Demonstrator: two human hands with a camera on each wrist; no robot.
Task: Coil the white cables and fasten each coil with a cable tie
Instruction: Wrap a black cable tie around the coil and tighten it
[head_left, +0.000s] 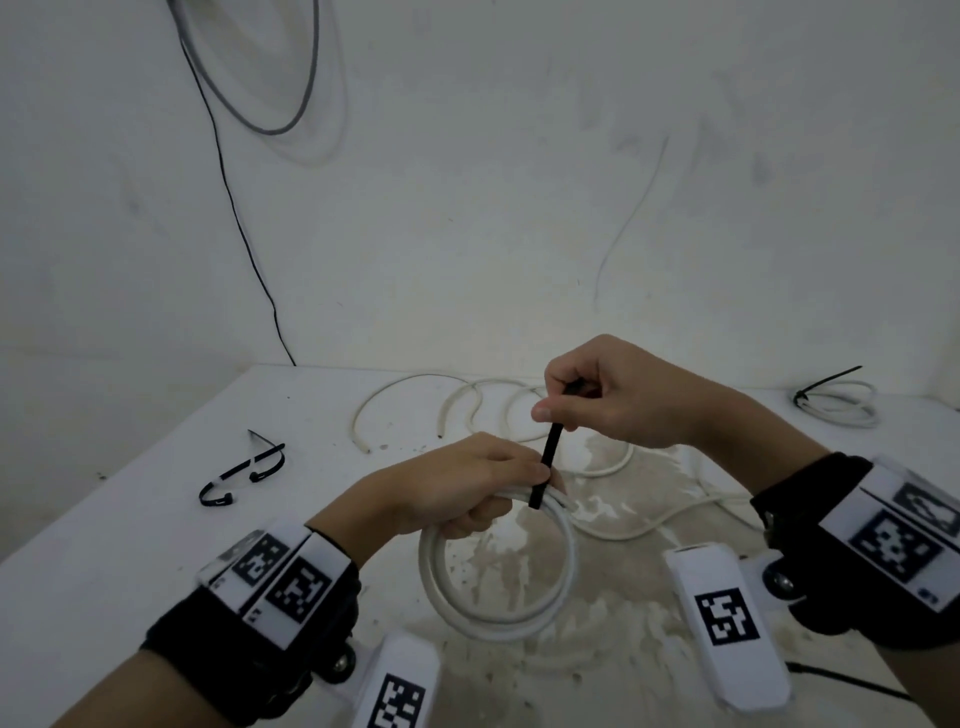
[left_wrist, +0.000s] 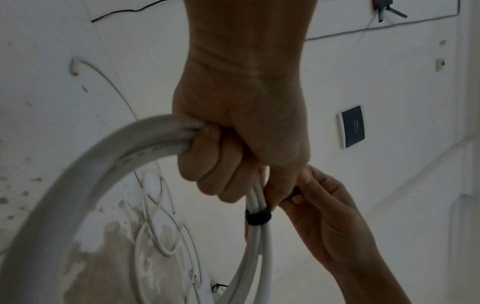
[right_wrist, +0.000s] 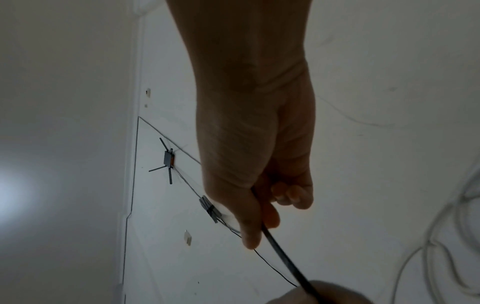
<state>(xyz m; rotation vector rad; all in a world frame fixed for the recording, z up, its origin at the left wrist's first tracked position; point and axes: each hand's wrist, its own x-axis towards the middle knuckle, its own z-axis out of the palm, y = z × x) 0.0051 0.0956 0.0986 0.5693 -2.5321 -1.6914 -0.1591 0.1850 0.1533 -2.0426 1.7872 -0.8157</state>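
Above the stained white table (head_left: 156, 519), the coiled white cable (head_left: 498, 587) hangs from the left hand (head_left: 457, 488), whose fingers curl round its strands, while the right hand (head_left: 618, 400) pinches the black cable tie (head_left: 545, 462) looped round the coil, with spare ties (head_left: 244, 475) lying to the left.

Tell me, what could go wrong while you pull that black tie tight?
The left hand grips the white coil right beside the black tie, so a finger might get pinched. If that grip loosens, the loops could spring apart. The right hand could also slip off the thin strap.
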